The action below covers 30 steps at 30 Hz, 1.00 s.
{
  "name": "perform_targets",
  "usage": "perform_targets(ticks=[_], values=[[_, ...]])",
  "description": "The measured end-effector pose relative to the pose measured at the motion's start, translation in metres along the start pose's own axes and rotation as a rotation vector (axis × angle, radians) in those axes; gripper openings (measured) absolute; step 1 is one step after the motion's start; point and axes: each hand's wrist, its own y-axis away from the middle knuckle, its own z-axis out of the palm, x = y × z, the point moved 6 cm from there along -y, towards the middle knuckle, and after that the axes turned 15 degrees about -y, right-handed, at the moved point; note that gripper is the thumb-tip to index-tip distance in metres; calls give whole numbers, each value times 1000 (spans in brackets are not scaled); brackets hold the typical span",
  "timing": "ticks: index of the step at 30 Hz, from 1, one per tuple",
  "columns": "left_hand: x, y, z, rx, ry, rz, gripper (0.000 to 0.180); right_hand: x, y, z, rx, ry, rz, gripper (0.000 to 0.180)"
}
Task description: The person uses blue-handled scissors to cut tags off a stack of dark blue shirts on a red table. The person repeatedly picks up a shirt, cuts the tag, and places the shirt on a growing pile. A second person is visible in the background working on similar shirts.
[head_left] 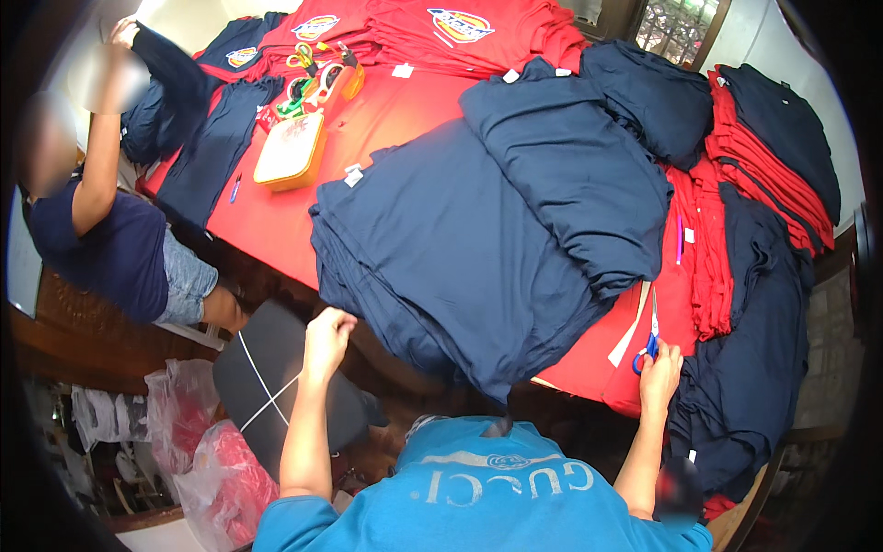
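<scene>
My left hand [327, 335] is closed around a thin white string [262, 391] just below the near edge of a thick stack of navy blue garments [478, 239]. My right hand [659, 371] rests at the table's near right edge, gripping blue-handled scissors [651, 337] that lie on red cloth [589, 363]. The navy stack spreads across the table between both hands and hangs over its front edge.
Another person [110, 230] in a navy shirt stands at the left with arms raised, handling dark cloth. Red garments [441, 32] and more navy pieces [773, 120] pile at the back and right. A yellow case [290, 152] and tools lie on the table. Plastic bags [212, 460] sit on the floor.
</scene>
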Motion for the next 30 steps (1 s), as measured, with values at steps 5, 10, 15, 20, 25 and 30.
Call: perform_targets(ticks=[5, 10, 15, 20, 25, 30], values=[[21, 78, 24, -692, -441, -98, 41, -169, 55, 22, -347, -373, -855, 30], [65, 86, 53, -340, -86, 4, 34, -224, 99, 96, -542, -353, -1259, 25], [77, 90, 66, -72, 228, -265, 29, -296, -1, 64, -490, -800, -998, 8], [82, 93, 67, 12, 346, -245, 22, -98, -224, 19, 127, -1790, 278, 26], [90, 89, 58, -62, 418, -308, 16, 55, -158, -9, 3, -1358, 258, 16], [117, 66, 44, 143, 258, -79, 19, 48, -18, 19, -194, -396, -62, 20]])
